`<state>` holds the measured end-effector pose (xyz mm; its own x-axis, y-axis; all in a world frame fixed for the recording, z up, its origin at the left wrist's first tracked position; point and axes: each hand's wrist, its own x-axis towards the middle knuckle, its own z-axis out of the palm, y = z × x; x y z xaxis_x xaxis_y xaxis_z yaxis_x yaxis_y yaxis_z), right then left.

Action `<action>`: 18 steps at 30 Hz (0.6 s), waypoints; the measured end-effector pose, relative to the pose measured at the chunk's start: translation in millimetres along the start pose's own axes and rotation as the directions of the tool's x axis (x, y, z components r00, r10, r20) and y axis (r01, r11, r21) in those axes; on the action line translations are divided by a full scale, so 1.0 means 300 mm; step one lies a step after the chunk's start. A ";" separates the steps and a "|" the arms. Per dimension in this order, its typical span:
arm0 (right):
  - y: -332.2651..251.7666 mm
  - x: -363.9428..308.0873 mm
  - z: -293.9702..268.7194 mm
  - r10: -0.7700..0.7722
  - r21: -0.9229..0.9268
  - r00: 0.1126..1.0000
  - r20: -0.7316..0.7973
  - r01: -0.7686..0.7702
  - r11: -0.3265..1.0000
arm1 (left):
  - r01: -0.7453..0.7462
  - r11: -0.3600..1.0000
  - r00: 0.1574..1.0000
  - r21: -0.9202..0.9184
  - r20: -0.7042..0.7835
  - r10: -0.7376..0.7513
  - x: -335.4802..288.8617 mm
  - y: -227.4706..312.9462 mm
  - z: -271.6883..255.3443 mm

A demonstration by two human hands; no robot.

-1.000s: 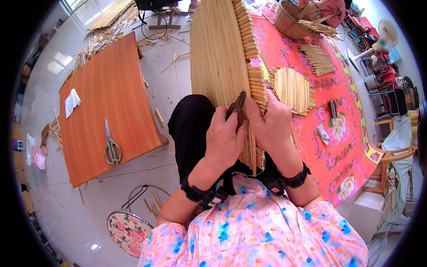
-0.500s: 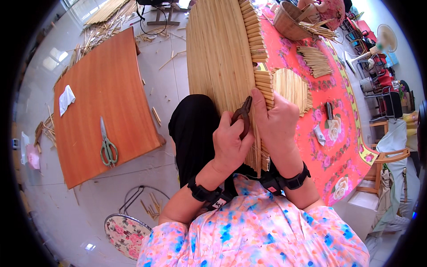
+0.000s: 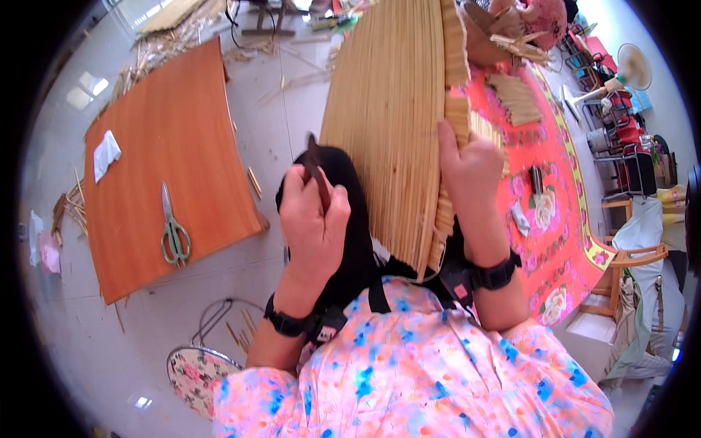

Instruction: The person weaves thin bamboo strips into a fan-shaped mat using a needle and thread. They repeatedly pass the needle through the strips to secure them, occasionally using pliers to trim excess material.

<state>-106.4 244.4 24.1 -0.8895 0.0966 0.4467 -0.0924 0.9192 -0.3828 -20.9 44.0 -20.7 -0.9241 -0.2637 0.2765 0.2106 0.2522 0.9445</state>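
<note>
Two hands: what a spread! The left hand [image 3: 315,219] was out to the left of the stick mat [image 3: 398,131], apart from it, while the right hand [image 3: 473,164] worked along its right edge.
Left fingers: closed round the pliers [image 3: 314,164], tips up, in front of the black-trousered knee [image 3: 352,186]; blur hid whether the tool's tips were parted, so no telling.
Right fingers: curled in over the edge, thumb on the mat's face, pinching it; those on the far side were hidden.
Mat: tilted, narrow end down at the lap, broad body running up and away beside the knee.
Slip risk: one hand alone steadied that mat, so a loosened thumb could have let the rim of sticks slide or splay.
Snag risk: a careless swing of the pliers toward the mat could have nicked a strip or caught the knee.
Around the mat: the brown board [image 3: 146,146] with green-handled scissors [image 3: 175,237] lay well to its left; the red flowered cloth [image 3: 558,252] spread to its right, a basket [image 3: 485,47] beyond its upper right.
</note>
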 end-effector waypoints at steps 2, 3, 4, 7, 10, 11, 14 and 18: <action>-0.018 0.004 -0.007 -0.032 0.067 0.999 -0.018 0.033 0.997 | 0.059 0.987 0.997 -0.147 0.064 -0.050 0.013 -0.024 0.028; -0.025 -0.005 -0.002 -0.036 0.090 0.999 -0.022 0.038 0.995 | 0.112 0.971 0.990 -0.212 0.108 -0.091 -0.005 -0.031 0.042; -0.030 -0.013 0.001 -0.038 0.112 0.999 -0.027 0.041 0.993 | 0.186 0.960 0.974 -0.208 0.167 -0.152 -0.017 -0.024 0.059; -0.064 -0.022 -0.025 -0.037 0.028 0.999 0.022 0.036 0.999 | 0.106 0.968 0.963 -0.229 0.265 -0.043 -0.042 -0.067 0.136; -0.067 -0.029 -0.024 -0.044 0.089 0.999 0.011 0.043 0.995 | 0.168 0.977 0.947 -0.134 0.298 -0.122 -0.030 -0.039 0.182; -0.066 -0.027 -0.026 -0.038 0.079 0.999 0.016 0.037 0.996 | 0.139 0.988 0.949 -0.072 0.295 -0.112 -0.024 -0.019 0.188; -0.060 -0.023 -0.028 -0.027 0.062 0.999 0.016 0.026 0.998 | 0.040 0.997 0.965 0.063 0.256 -0.054 -0.015 -0.003 0.213; -0.052 -0.022 -0.025 -0.030 0.065 1.000 0.005 0.030 0.997 | -0.065 0.986 0.982 0.155 0.186 0.035 -0.002 0.001 0.232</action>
<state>-95.9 232.2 33.2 -0.8883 0.0670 0.4543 -0.1477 0.8951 -0.4208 -42.4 109.2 -33.1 -0.9592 -0.0772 0.2719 0.2180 0.4103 0.8855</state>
